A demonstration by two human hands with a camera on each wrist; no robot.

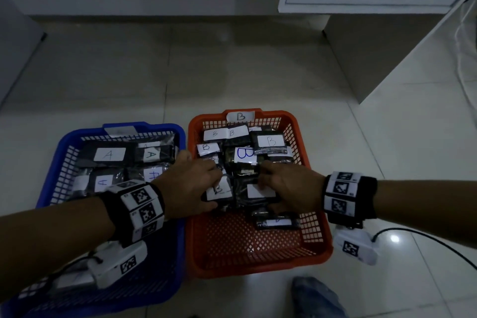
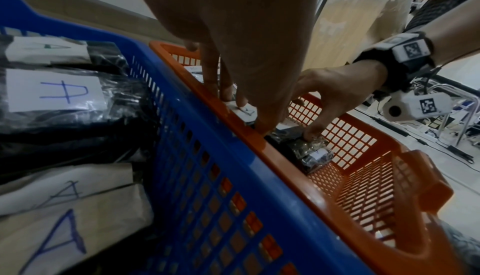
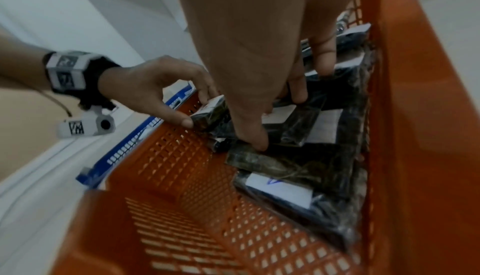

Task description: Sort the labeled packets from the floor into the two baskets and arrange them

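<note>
An orange basket [image 1: 258,270] tagged B stands to the right of a blue basket [image 1: 160,127]. Black packets labelled B [image 1: 271,142] fill the orange basket's far half, and packets labelled A [image 1: 109,155] lie in the blue one. Both hands reach into the orange basket. My left hand [image 1: 214,186] pinches a B packet [image 1: 219,190] between thumb and fingers, as the right wrist view shows [image 3: 200,111]. My right hand [image 1: 267,188] grips a neighbouring packet with a white label [image 1: 258,192], thumb at its near edge and fingers on top [image 3: 280,119]. Another packet [image 1: 277,223] lies just in front.
The near half of the orange basket's mesh floor [image 1: 232,240] is bare. A white cabinet [image 1: 361,33] stands at the back right and a step runs along the back. A black cable [image 1: 426,237] lies on the tiles at right. A denim-clad knee [image 1: 317,297] is near the orange basket.
</note>
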